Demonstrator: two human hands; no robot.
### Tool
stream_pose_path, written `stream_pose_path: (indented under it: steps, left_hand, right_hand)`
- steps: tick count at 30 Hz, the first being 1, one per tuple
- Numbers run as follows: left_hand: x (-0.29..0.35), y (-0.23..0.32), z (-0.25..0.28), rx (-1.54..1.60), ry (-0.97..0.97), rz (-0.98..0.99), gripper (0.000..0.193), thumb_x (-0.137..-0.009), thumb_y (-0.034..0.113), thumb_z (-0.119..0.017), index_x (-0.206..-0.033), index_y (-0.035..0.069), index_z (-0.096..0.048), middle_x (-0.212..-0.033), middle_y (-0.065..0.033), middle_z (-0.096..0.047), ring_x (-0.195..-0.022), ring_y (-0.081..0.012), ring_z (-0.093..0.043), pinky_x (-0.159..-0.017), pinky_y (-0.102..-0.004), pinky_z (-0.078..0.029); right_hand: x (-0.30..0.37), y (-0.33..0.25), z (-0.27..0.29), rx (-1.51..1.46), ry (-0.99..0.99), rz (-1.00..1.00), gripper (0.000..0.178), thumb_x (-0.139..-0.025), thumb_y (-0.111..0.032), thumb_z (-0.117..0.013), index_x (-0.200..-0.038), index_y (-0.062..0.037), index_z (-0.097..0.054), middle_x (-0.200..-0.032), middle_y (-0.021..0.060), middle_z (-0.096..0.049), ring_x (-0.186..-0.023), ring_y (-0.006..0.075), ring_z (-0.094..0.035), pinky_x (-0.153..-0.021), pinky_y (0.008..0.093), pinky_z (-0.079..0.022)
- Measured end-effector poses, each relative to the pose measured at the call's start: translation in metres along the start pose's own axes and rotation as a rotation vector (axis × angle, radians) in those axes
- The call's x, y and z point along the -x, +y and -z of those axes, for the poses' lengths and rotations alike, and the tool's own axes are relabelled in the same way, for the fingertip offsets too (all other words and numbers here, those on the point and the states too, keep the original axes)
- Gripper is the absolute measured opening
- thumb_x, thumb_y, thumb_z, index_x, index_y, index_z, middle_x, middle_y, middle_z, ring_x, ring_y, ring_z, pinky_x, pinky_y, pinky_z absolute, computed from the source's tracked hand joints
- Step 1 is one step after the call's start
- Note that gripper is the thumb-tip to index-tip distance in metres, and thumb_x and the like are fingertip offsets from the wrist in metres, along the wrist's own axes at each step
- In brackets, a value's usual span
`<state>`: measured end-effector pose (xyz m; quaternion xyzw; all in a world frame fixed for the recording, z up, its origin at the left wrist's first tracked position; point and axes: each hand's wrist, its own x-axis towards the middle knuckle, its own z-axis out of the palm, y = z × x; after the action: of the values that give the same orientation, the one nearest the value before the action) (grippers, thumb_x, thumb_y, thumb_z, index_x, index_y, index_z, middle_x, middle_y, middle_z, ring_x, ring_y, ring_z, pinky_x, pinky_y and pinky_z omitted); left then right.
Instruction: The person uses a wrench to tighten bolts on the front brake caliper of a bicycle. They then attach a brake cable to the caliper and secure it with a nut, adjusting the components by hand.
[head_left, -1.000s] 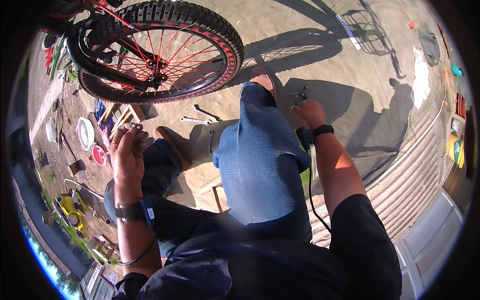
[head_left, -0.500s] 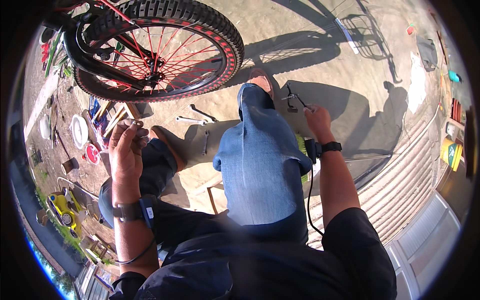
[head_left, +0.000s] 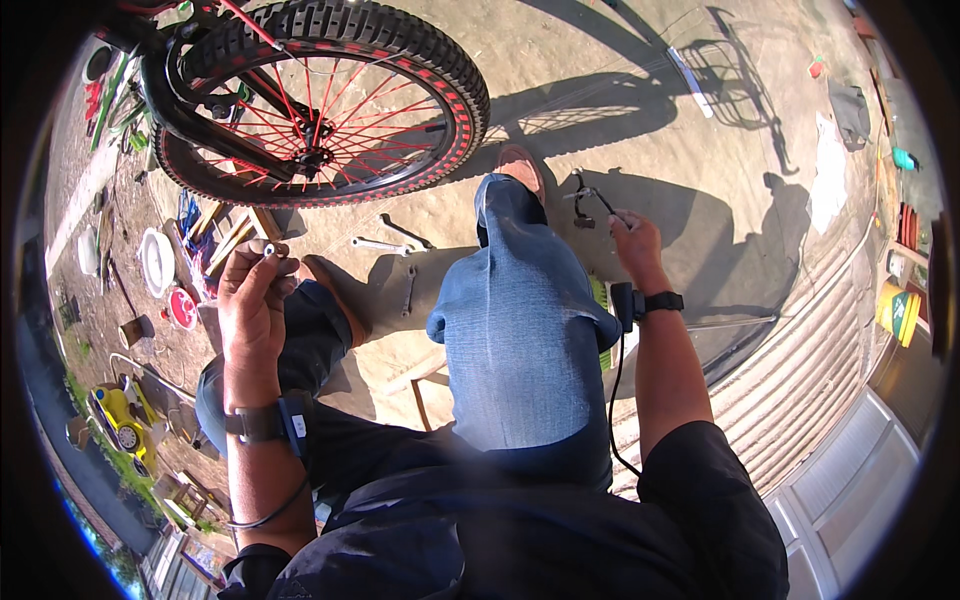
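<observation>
My left hand (head_left: 252,300) is closed, pinching a small silver metal piece (head_left: 269,249) with a round end between thumb and fingertips. My right hand (head_left: 638,248) grips a thin dark tool (head_left: 604,201) with silver and dark arms branching at its far end; its exact kind is unclear. Ahead and to the left stands a bicycle wheel (head_left: 462,130) with a knobbly tyre and red spokes, held in a black fork (head_left: 170,105). Between my feet and below the wheel lie a silver wrench (head_left: 380,244), a darker wrench (head_left: 405,231) and another small wrench (head_left: 409,290).
At the left are a white basin (head_left: 158,262), a red-and-white round container (head_left: 183,308), wooden pieces (head_left: 232,240) and a yellow toy vehicle (head_left: 125,428). At the right lie a white sheet (head_left: 829,170), a yellow bucket (head_left: 898,312) and ridged pale sheeting (head_left: 790,375).
My left fingers have turned the small metal piece so its round end shows. My right hand keeps hold of the dark tool, with only slight movement.
</observation>
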<state>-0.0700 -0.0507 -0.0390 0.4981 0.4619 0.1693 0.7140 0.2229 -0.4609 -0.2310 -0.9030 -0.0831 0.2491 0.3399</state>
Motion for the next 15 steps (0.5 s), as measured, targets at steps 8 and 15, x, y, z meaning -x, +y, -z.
stream_pose_path:
  steps: [8, 15]
  left_hand:
    - [0.001, 0.000, 0.000, -0.006, 0.017, -0.018, 0.018, -0.096, -0.001, -0.062, -0.112, 0.007, -0.064, -0.100, -0.0078, -0.071, -0.084, -0.0161, -0.072, -0.067, -0.0223, -0.055]
    - [0.003, 0.003, -0.004, -0.015, 0.016, -0.024, 0.021, -0.097, 0.000, -0.062, -0.117, 0.005, -0.065, -0.102, -0.0084, -0.072, -0.084, -0.0149, -0.071, -0.067, -0.0202, -0.056]
  right_hand:
    - [-0.014, 0.008, 0.005, 0.055, -0.034, -0.013, 0.039, -0.093, -0.030, -0.069, -0.114, 0.0021, -0.072, -0.108, 0.0170, -0.074, -0.097, 0.0254, -0.072, -0.087, 0.0337, -0.054]
    - [-0.024, 0.013, 0.006, 0.045, -0.069, -0.073, 0.038, -0.092, -0.031, -0.069, -0.114, 0.0003, -0.073, -0.106, 0.0161, -0.075, -0.099, 0.0274, -0.072, -0.087, 0.0353, -0.054]
